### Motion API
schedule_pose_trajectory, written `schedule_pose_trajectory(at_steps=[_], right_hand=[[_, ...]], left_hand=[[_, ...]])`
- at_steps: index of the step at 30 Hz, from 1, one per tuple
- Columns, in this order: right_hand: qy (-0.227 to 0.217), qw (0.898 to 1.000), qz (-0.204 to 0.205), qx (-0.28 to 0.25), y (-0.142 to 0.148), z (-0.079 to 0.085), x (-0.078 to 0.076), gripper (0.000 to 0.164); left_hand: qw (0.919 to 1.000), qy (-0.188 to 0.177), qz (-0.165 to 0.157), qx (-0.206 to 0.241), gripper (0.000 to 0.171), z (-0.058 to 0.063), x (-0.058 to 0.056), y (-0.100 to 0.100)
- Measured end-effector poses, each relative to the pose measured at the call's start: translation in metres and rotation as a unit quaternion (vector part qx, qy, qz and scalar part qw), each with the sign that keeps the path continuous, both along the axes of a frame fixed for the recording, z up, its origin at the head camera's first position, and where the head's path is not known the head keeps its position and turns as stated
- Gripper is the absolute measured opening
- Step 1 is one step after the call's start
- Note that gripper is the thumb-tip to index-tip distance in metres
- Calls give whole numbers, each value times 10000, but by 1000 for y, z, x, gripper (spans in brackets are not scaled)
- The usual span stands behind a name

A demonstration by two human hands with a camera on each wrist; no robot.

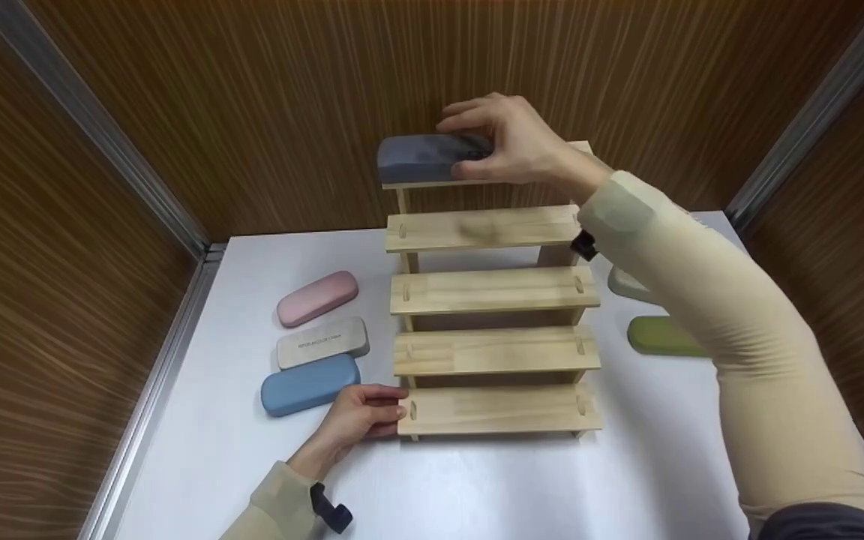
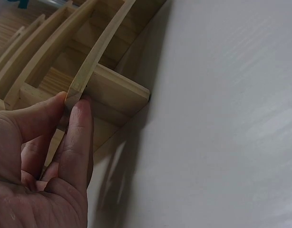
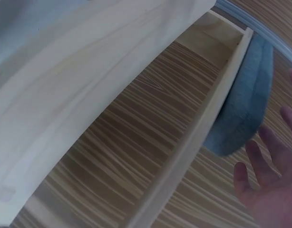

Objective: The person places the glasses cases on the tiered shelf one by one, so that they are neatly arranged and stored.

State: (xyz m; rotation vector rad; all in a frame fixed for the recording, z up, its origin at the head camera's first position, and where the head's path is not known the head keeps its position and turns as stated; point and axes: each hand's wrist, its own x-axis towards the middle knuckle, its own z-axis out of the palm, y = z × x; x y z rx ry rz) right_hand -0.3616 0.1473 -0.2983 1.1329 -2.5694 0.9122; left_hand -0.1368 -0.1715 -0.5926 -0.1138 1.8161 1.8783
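Note:
A five-tier wooden stand [image 1: 496,289] rises in steps against the back panel. On its top shelf lies a dark blue glasses case [image 1: 421,159] at the left end. My right hand [image 1: 511,142] hovers around the right end of that case, thumb in front and fingers behind. In the right wrist view the fingers [image 3: 274,166] are spread beside the end of the case, and firm contact cannot be made out. My left hand [image 1: 361,416] pinches the left end of the lowest shelf [image 1: 499,411] between thumb and fingers, as the left wrist view also shows.
Left of the stand lie a pink glasses case [image 1: 317,298], a light grey one [image 1: 323,343] and a blue one [image 1: 308,385]. To the right are a green case [image 1: 664,336] and a pale case [image 1: 627,285], partly behind my right sleeve. Wood-grain panels enclose the white table [image 1: 199,450].

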Motion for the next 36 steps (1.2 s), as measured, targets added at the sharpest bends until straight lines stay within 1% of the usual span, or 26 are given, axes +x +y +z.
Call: schedule_pose_trajectory(at_steps=[4,8,12,16,22,25,28,32,36], right_hand=[[-31,9997,-136,-191,18,2,15,53],[82,9991,-214,-362,40,3,34,51],[234,9984,-236,-453,61,-1,51,50],[327,9983,-284,-397,80,-8,64,52],[301,9977,-399,-455,106,-18,81,52],[297,9972,-481,-492,117,-24,89,51],[304,9967,-566,-494,127,-30,96,51],[282,9966,-599,-487,139,-38,104,54],[218,9958,-683,-561,153,-48,109,57]], left_hand=[[10000,15,-8,64,42,0,0,-1],[10000,14,-5,48,42,1,-1,-1],[10000,19,-26,-26,42,2,0,-3],[10000,-4,5,31,43,4,0,-5],[9999,-26,43,130,43,4,-2,-6],[10000,-28,46,84,43,4,-2,-7],[9999,-19,71,-68,42,4,-2,-8],[9997,-27,120,-217,40,4,-2,-9],[9998,-24,138,-146,40,3,-1,-10]])
